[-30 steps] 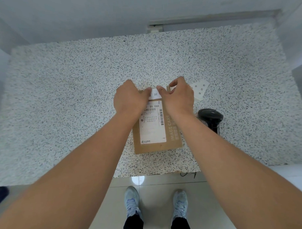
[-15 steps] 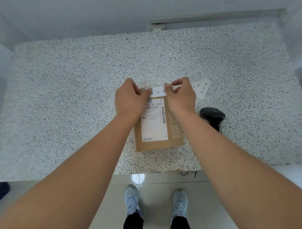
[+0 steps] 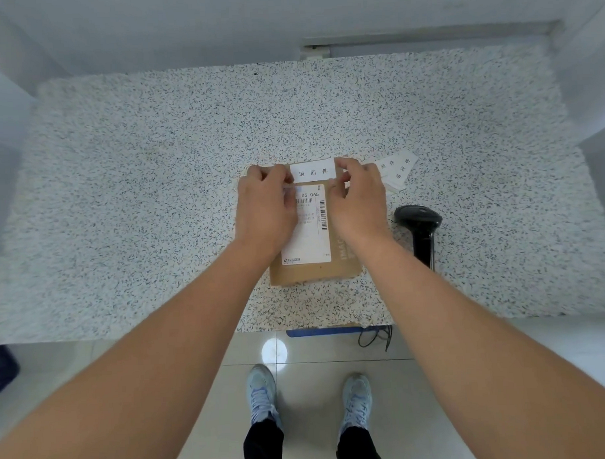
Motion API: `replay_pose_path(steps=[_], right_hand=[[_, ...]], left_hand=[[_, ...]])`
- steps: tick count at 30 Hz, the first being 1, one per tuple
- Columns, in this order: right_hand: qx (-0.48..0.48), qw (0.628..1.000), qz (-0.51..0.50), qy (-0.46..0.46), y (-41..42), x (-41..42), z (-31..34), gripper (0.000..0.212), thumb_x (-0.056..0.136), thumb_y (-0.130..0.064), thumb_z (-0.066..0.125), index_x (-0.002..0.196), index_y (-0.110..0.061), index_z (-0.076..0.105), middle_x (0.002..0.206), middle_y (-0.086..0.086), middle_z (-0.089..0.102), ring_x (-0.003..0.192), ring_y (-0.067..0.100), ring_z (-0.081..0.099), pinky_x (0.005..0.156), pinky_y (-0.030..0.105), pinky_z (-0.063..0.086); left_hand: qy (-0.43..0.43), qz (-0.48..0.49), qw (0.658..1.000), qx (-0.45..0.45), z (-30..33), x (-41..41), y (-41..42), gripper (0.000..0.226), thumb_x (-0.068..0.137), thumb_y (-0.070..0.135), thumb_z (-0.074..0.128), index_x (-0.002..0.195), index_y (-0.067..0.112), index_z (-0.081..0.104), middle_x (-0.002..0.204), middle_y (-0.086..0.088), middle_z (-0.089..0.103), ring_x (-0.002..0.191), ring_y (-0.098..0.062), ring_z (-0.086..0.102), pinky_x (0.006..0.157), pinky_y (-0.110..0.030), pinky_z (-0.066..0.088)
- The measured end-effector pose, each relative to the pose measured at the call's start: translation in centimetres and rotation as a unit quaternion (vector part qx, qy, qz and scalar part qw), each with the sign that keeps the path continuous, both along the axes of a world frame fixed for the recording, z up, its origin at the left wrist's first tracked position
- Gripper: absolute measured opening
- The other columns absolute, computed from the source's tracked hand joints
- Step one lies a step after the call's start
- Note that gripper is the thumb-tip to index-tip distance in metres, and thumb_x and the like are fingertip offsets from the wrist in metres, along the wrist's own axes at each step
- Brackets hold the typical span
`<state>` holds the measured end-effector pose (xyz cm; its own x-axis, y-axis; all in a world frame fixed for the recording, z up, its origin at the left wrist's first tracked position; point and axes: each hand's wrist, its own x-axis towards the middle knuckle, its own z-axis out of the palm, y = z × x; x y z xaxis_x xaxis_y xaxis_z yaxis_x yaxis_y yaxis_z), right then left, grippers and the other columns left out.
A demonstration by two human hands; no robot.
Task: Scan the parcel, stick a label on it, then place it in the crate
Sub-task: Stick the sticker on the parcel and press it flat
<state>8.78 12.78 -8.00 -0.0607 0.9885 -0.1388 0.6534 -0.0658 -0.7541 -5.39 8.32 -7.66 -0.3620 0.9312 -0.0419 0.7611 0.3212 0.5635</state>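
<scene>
A brown cardboard parcel (image 3: 316, 270) lies flat on a speckled bench (image 3: 156, 200), near its front edge, as a person fixes a white label (image 3: 313, 171) across the parcel's far end, just beyond the printed shipping slip (image 3: 308, 236) on its top face; the left hand (image 3: 266, 210) pinches the label's left end and the right hand (image 3: 358, 200) its right end, fingers narrowed on the paper so the strip stays taut and level, apparently to lay it down without creases and clear of the barcodes; whether it is yet stuck down cannot be told; the parcel sits directly under both hands, its far corners hidden beneath them and its near half showing between the wrists; spare labels (image 3: 397, 171) lie just right of the right hand, within easy reach, and a black handheld scanner (image 3: 420, 232) rests on the bench near the parcel's right side, seemingly set aside for the sticking step; no crate is in view
</scene>
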Motion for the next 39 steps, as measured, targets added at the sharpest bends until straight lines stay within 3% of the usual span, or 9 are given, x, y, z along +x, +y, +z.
replay_pose_path(steps=[3,6,9,13,18,23,28,32,39], right_hand=[[0.037,0.996,0.069,-0.048,-1.2,0.6,0.7,0.043,0.104,-0.019,0.057,0.147,-0.019,0.055,0.134,0.001,0.053,0.118,0.017,0.056,0.096,0.029,0.047],[0.067,0.986,0.127,-0.086,-2.6,1.4,1.4,0.043,0.104,-0.021,0.057,0.147,-0.017,0.056,0.143,0.001,0.054,0.124,0.023,0.056,0.105,0.041,0.049],[0.075,0.978,0.163,-0.111,-4.1,2.1,1.9,0.043,0.105,-0.023,0.056,0.147,-0.017,0.057,0.149,0.002,0.053,0.129,0.028,0.054,0.109,0.043,0.045],[0.062,0.972,0.176,-0.146,-6.0,3.0,2.2,0.044,0.106,-0.029,0.053,0.149,-0.019,0.055,0.158,0.005,0.046,0.137,0.033,0.049,0.112,0.045,0.04],[0.026,0.959,0.211,-0.187,-8.3,3.9,1.5,0.053,0.107,-0.044,0.044,0.157,-0.026,0.041,0.17,0.001,0.027,0.148,0.033,0.038,0.116,0.05,0.036],[-0.022,0.955,0.247,-0.165,-9.5,4.5,0.2,0.06,0.108,-0.047,0.044,0.163,-0.029,0.027,0.175,-0.006,0.001,0.156,0.038,0.023,0.118,0.058,0.036],[-0.03,0.963,0.244,-0.11,-9.7,4.8,-0.6,0.064,0.108,-0.039,0.051,0.164,-0.023,0.025,0.175,-0.007,-0.008,0.159,0.032,0.014,0.123,0.055,0.031],[-0.019,0.967,0.243,-0.075,-9.9,4.7,-1.1,0.065,0.108,-0.032,0.053,0.164,-0.015,0.025,0.174,-0.005,-0.014,0.16,0.022,0.011,0.128,0.045,0.022],[0.003,0.968,0.239,-0.071,-9.8,4.9,-0.8,0.061,0.107,-0.026,0.055,0.161,-0.009,0.032,0.175,0.002,0.006,0.159,0.023,0.018,0.128,0.039,0.02]], left_hand=[[0.028,-0.038,0.999,-0.01,0.6,0.6,-1.6,0.031,0.097,0.025,0.061,0.127,0.017,0.062,0.132,-0.011,0.051,0.119,-0.029,0.046,0.093,-0.037,0.046],[0.056,-0.065,0.996,-0.023,1.2,0.9,-3.4,0.037,0.096,0.025,0.062,0.132,0.016,0.061,0.147,-0.017,0.043,0.127,-0.036,0.047,0.102,-0.047,0.046],[0.07,-0.074,0.994,-0.043,1.7,1.3,-5.3,0.04,0.095,0.022,0.063,0.134,0.014,0.059,0.155,-0.023,0.035,0.131,-0.045,0.044,0.106,-0.052,0.041],[0.074,-0.085,0.992,-0.051,2.1,1.8,-7.6,0.05,0.096,0.025,0.06,0.144,0.015,0.051,0.161,-0.021,0.028,0.142,-0.043,0.035,0.111,-0.054,0.037],[0.069,-0.115,0.988,-0.073,1.3,2.4,-9.6,0.058,0.102,0.031,0.051,0.156,0.02,0.035,0.168,-0.015,0.016,0.152,-0.04,0.02,0.121,-0.054,0.026],[0.042,-0.13,0.985,-0.106,0.0,2.6,-10.3,0.063,0.104,0.034,0.044,0.161,0.026,0.02,0.171,-0.007,0.001,0.153,-0.041,0.015,0.122,-0.056,0.023],[0.014,-0.126,0.987,-0.097,-1.0,2.6,-10.5,0.062,0.106,0.037,0.041,0.162,0.028,0.016,0.172,-0.003,-0.005,0.156,-0.033,0.014,0.124,-0.05,0.022],[-0.01,-0.128,0.988,-0.085,-1.3,2.6,-10.7,0.062,0.107,0.037,0.039,0.162,0.026,0.016,0.172,0.001,-0.008,0.156,-0.025,0.015,0.115,-0.043,0.034],[-0.022,-0.14,0.987,-0.074,-0.9,3.2,-10.7,0.063,0.108,0.029,0.04,0.162,0.013,0.013,0.171,-0.002,-0.009,0.154,-0.026,0.018,0.116,-0.039,0.031]])
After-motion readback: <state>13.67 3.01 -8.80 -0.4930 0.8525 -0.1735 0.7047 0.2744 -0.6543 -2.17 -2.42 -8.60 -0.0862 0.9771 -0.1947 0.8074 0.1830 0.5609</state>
